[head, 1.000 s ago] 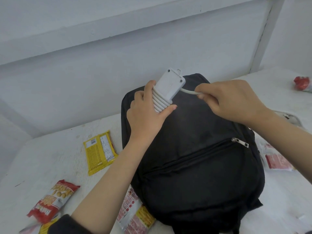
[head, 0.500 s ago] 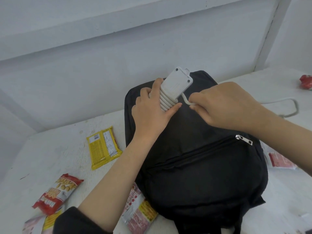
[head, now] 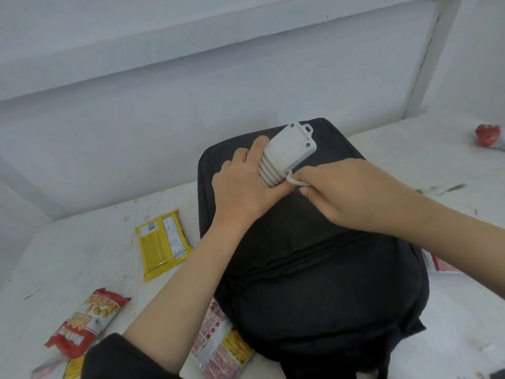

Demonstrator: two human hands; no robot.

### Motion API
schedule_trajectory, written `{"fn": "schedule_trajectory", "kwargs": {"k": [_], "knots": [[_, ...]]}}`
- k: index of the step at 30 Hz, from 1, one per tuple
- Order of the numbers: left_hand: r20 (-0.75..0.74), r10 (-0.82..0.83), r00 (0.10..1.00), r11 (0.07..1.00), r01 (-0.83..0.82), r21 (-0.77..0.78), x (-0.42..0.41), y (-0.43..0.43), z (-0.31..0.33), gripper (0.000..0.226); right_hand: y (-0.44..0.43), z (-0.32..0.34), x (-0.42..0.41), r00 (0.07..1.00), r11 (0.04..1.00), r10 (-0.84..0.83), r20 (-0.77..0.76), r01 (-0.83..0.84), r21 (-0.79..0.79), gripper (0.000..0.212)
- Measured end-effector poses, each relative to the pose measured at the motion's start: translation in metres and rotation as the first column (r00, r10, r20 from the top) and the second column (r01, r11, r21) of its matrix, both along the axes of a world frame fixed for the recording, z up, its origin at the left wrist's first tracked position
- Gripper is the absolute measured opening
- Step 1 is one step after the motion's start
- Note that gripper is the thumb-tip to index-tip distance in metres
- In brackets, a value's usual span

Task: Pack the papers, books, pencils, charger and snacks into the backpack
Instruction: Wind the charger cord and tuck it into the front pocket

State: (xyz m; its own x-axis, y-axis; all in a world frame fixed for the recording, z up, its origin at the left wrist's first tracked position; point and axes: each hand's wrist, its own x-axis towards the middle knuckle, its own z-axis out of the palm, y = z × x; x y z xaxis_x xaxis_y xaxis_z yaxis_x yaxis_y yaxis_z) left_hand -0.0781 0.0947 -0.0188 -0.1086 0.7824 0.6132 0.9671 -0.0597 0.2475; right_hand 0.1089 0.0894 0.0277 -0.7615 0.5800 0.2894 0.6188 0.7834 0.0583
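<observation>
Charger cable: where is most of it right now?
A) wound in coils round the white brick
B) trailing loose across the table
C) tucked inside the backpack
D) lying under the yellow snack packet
A: the cable sits in stacked coils round the charger, which the left hand holds over the backpack, while the right hand pinches the short loose end beside the brick.

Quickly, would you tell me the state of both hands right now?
Left hand: holding the white rectangular plastic charger.
Right hand: pinching the charger's loose white cable end.
</observation>
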Motion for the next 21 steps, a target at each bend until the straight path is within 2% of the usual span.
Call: {"fn": "schedule_trajectory", "kwargs": {"k": [6,12,14,17,21], "knots": [[0.068,0.029,0.997,0.999,-0.028,-0.019,-0.001,0.001,0.005,0.07,-0.021,-0.007,0.005,0.974,0.966,-0.168,-0.151,0.132,-0.224,0.015],[0.219,0.047,0.975,0.998,-0.039,-0.04,-0.008,0.006,0.011,0.06,-0.044,-0.005,0.017,0.948,0.909,-0.305,-0.09,0.262,-0.325,0.022],[0.237,0.068,0.969,0.997,-0.056,-0.055,-0.01,0.009,0.012,0.059,-0.047,-0.001,0.02,0.941,0.925,-0.333,-0.062,0.314,-0.216,0.022],[0.197,0.072,0.978,0.995,-0.058,-0.075,-0.011,0.011,0.013,0.06,-0.045,0.009,0.022,0.942,0.938,-0.328,-0.078,0.334,0.088,0.027],[0.086,0.031,0.996,0.995,-0.023,-0.098,-0.008,0.008,0.01,0.063,-0.035,0.022,0.025,0.973,0.94,-0.154,-0.17,0.197,0.277,0.036]]}}
